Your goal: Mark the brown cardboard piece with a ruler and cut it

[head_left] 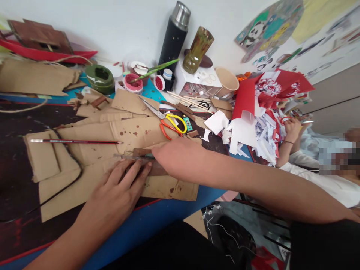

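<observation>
Head view of a craft worktop (157, 221) covered in blue, seen from its near edge. The left hand (118, 191) lies flat, fingers spread and pressing down on a sheet of brown cardboard (92, 150) near that edge; its fingertips rest against a narrow clear ruler (132, 158) laid across the sheet. The right hand (180, 159) reaches in from the right and is curled over a brown cardboard strip (154, 170) at the ruler's right end; its fingers are turned away, so whether they grip a tool or only the strip cannot be told.

On the same cardboard, toward the left edge of the worktop, lies a thin paintbrush (74, 141), well apart from both hands. Just beyond the right hand lie scissors with yellow and orange handles (171, 125), blades pointing to the far left.

Along the far edge stand a black flask with a steel cap (173, 35), a green-brown vase (197, 48), small paint pots (133, 82) and a white box (197, 80). Toward the right edge sits a heap of red and white paper (258, 112), where another person's hand (292, 129) is at work.
</observation>
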The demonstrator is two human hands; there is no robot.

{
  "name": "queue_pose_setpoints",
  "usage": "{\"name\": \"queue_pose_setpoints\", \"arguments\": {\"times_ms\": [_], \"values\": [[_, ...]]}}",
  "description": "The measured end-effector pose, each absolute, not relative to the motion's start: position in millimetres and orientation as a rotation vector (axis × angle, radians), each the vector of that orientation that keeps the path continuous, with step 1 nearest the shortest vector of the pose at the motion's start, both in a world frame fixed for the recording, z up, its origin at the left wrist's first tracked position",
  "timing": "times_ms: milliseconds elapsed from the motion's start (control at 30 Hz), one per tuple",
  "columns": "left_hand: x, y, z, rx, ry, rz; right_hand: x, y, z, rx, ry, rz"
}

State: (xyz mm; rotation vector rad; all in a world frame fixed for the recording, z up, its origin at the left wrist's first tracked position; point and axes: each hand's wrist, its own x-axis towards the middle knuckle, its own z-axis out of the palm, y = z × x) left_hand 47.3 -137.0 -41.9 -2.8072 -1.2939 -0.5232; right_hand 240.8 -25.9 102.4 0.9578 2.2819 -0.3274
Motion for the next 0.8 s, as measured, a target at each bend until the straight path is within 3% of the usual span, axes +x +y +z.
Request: {"name": "queue_pose_setpoints", "arguments": {"times_ms": [800], "values": [[46.6, -138.0, -43.8, -2.783, -1.289, -0.486, 249.2, -27.7, 96.9, 0.961, 2.41, -0.347]]}}
